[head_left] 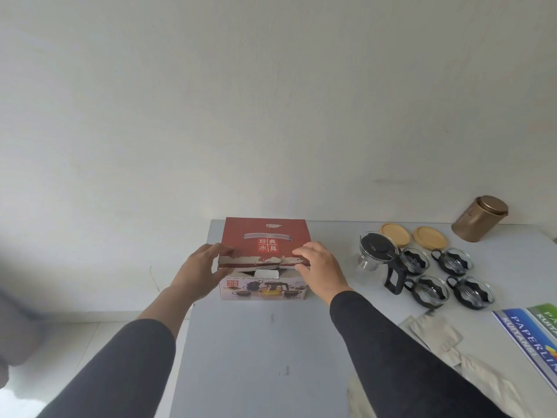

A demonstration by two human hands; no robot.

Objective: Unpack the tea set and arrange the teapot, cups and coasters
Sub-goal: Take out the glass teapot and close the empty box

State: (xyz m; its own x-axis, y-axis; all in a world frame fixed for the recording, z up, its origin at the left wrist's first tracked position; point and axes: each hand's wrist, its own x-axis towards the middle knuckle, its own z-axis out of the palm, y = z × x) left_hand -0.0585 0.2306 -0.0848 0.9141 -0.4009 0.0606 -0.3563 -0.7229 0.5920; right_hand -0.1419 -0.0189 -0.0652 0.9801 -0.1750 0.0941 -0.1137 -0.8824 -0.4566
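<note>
A red tea-set box (266,236) stands at the far left of the grey table (256,357), its lid flap down with a torn front edge. My left hand (203,267) grips the box's front left corner. My right hand (319,262) rests on the front right of the lid with curled fingers. To the right stand a glass teapot (376,257) with a black lid and handle, several glass cups (452,274) in black holders, and two round wooden coasters (411,236) behind them.
A bronze tin canister (479,218) leans at the back right by the white wall. Beige cloth (437,339) and Paperline receipt books (533,333) lie at the right front. The table's left edge runs just left of the box.
</note>
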